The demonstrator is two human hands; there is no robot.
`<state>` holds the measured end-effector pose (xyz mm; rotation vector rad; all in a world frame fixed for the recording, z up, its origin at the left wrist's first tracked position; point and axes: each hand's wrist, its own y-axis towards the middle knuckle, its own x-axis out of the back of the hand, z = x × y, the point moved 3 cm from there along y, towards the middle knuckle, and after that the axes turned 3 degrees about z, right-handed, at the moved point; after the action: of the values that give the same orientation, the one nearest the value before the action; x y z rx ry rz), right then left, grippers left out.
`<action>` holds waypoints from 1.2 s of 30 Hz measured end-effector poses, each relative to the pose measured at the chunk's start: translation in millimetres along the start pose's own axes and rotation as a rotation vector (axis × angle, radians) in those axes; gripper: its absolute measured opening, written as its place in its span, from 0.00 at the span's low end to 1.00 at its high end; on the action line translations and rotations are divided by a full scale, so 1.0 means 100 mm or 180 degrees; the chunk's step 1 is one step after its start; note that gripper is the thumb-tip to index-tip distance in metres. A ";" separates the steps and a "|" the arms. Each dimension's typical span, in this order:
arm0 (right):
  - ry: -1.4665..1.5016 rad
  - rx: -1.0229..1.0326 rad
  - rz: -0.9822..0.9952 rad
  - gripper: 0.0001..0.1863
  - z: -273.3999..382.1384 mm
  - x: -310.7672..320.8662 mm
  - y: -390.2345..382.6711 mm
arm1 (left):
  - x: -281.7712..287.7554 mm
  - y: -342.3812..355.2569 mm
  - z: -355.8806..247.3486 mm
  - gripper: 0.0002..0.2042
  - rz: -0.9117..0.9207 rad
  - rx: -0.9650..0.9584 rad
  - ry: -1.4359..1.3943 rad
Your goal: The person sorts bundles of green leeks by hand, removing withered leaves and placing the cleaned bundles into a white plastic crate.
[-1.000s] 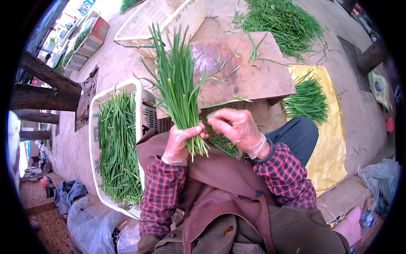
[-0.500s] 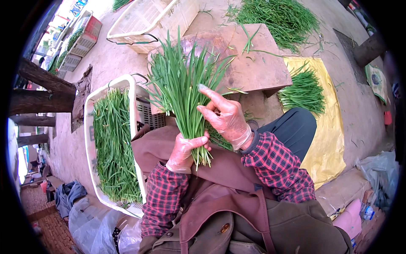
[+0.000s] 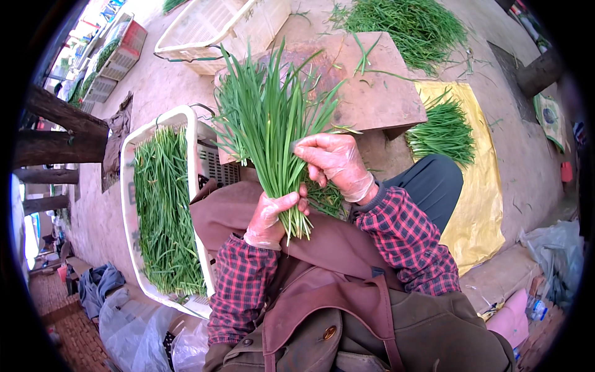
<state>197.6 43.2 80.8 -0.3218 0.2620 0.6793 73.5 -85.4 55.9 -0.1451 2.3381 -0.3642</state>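
Observation:
My left hand [image 3: 270,219], in a clear plastic glove, is wrapped round the lower stalks of a bunch of garlic chives [image 3: 277,133]. The pale cut ends stick out below my fist, and the green leaves fan upward over the near edge of a low reddish board [image 3: 381,93]. Also gloved, my right hand [image 3: 338,162] is closed in a pinch at the bunch's right edge; what lies between its fingertips is too small to make out. Beneath my hands, more green leaves [image 3: 326,198] show beside my lap.
On my left stands a white crate [image 3: 129,204] filled with chives. Another pale crate [image 3: 254,31] is beyond the board. A loose chive heap [image 3: 406,31] lies far right, and a neat pile [image 3: 443,133] rests on a yellow sheet [image 3: 480,204]. Wooden posts [image 3: 62,133] rise at far left.
My right hand has drawn its spread fingers together into a pinch and turned slightly at the bunch's right edge. The left hand keeps its hold, with the bunch nearly where it was.

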 end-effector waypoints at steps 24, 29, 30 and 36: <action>0.0069 0.0387 -0.1097 0.09 0.21 0.09 -0.13 | 0.03 0.26 -0.05 0.12 -0.0766 -0.0517 0.0073; 0.0119 0.0768 -0.1529 0.09 0.31 0.19 -0.18 | 0.03 0.28 -0.09 0.09 -0.0980 -0.0686 0.0301; 0.0112 0.0949 -0.1695 0.09 0.34 0.24 -0.18 | 0.05 0.28 -0.11 0.09 -0.0985 -0.0704 0.0352; -0.0593 0.1275 -0.1945 0.09 0.69 0.71 -0.30 | 0.08 0.23 -0.17 0.09 -0.0918 -0.0830 0.0084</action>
<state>279.7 87.5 126.0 0.0533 0.1057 0.0436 56.0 -61.8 55.4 -0.6108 2.3860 -0.1985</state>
